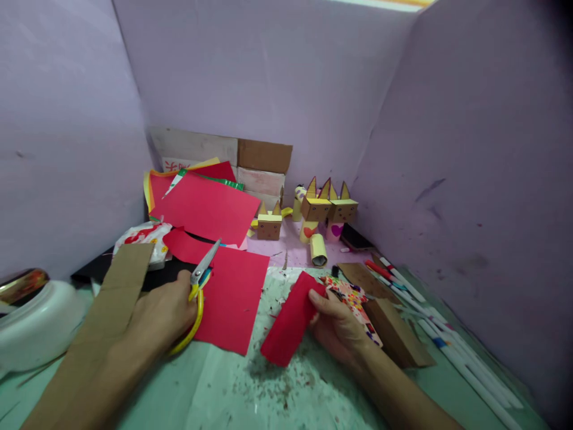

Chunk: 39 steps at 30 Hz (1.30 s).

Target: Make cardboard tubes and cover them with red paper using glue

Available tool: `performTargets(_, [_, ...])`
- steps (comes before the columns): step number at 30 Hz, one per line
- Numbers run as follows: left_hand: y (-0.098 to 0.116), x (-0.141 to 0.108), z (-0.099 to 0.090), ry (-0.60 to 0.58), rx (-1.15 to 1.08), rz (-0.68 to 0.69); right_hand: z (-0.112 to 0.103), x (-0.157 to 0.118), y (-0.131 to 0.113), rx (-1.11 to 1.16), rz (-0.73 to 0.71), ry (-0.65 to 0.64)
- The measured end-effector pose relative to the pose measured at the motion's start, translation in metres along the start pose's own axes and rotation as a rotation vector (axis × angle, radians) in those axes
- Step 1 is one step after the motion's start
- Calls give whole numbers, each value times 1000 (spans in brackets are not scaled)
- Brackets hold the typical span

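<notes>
My left hand is closed on a pair of scissors with yellow handles, its blades pointing up and away. Most of that hand's fingers are hidden from me. Under the scissors lies a sheet of red paper, with a curved red piece against its upper left. Held between the thumb and fingers of my right hand is a narrow red paper strip, tilted above the table. A flower-patterned piece lies just behind my right hand.
Cardboard cat figures and a paper tube stand at the back. More red sheets lean at the back left. Markers and a brown cardboard piece lie right; a cardboard strip and white container are left.
</notes>
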State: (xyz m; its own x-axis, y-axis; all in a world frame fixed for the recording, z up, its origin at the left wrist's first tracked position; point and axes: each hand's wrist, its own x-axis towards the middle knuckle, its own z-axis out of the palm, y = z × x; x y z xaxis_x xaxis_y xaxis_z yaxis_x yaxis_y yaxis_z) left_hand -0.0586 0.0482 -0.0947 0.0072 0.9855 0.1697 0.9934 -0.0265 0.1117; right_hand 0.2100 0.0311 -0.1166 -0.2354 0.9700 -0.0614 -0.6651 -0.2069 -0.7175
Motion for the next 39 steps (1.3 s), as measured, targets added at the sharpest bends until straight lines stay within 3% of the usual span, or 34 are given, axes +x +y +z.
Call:
performTargets(6, [2, 0, -6, -16, 47, -48, 3, -1, -3, -21, -48, 51])
performTargets(10, [23, -7, -8, -23, -187, -34, 6, -4, -5, -3, -73, 52])
performTargets(13, [53, -20, -2, -267, -580, 162, 6, -7, -3, 48, -83, 63])
performTargets(15, [72, -28, 5, -574, -1085, 247, 5, -9, 0, 66, -91, 62])
performTargets(17, [86, -32, 12, -695, -1344, 261, 2, -11, 3, 65, -88, 45])
performTargets(21, [92, -31, 17, -717, -1400, 234, -1, -13, 8, 70, -30, 30])
performTargets(27, [88, -31, 9, -918, -1535, 260, 0, -14, 7, 117, -31, -21])
performTargets(28, [89, -32, 8, -893, -1519, 252, 1, -14, 6, 111, -47, -16])
performTargets(33, [92, -32, 11, -523, -1197, 130, 9, -13, 4, 10, -95, 85])
performTargets(39, [90, -30, 6, -534, -1188, 90, 12, -9, 6, -55, -62, 111])
